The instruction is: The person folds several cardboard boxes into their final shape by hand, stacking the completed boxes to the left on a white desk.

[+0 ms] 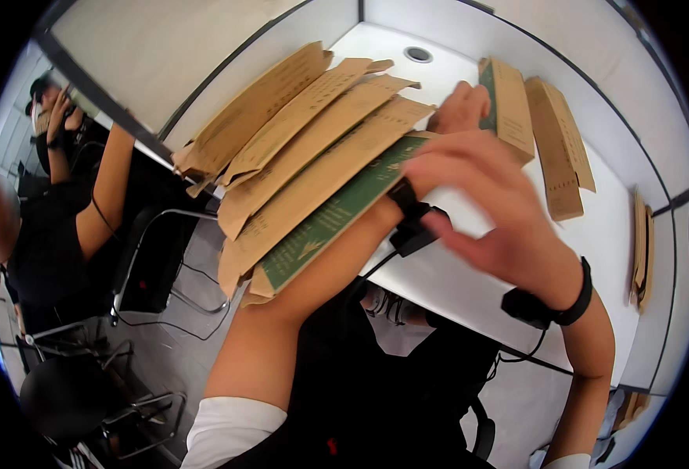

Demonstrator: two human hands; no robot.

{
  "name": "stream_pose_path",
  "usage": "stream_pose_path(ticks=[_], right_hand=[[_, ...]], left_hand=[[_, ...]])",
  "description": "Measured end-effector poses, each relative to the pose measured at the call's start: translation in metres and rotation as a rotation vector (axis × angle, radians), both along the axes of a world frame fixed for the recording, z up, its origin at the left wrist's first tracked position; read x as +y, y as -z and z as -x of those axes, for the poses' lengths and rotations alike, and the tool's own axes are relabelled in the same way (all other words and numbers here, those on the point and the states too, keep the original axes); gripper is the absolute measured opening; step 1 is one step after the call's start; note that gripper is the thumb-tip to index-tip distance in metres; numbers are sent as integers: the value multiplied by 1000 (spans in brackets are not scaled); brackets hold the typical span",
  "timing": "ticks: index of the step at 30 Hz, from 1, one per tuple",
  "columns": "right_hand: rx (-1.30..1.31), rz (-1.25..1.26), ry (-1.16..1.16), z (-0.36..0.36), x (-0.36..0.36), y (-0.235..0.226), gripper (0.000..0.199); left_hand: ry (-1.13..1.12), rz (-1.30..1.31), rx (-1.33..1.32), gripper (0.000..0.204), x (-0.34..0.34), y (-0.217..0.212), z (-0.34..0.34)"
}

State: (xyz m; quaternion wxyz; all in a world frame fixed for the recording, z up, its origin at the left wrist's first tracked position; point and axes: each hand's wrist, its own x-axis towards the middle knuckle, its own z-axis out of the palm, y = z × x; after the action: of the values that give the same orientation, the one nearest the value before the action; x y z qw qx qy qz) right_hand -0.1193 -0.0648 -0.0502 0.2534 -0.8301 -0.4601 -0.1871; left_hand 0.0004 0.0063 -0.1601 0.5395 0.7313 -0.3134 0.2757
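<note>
A fanned stack of flat brown cartons [313, 156] rests along the left hand [460, 108] and forearm, its fingers curled under the far end at twelve o'clock, while the right hand [489, 211], fingers loosely spread, steadies the near edge above the white tabletop [454, 273].

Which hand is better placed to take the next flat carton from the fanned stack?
Probably the right hand: it hovers open over the green-printed carton on top of the stack. The left hand lies mostly hidden behind the fanned flat cartons, supporting them.
</note>
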Motion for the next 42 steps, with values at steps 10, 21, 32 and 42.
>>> stream_pose_path(ticks=[10, 21, 32, 42], right_hand=[[-39, 222, -136, -74, 96, 17, 92], [-221, 229, -128, -138, 188, -17, 69], [-230, 301, -250, -149, 133, 14, 36], [-511, 343, -113, -68, 97, -59, 7]], left_hand=[[-72, -109, 275, 22, -5, -17, 10], [79, -227, 83, 36, 17, -3, -1], [118, -195, -129, 44, -1, -15, -3], [145, -167, -74, 48, 19, 0, -19]])
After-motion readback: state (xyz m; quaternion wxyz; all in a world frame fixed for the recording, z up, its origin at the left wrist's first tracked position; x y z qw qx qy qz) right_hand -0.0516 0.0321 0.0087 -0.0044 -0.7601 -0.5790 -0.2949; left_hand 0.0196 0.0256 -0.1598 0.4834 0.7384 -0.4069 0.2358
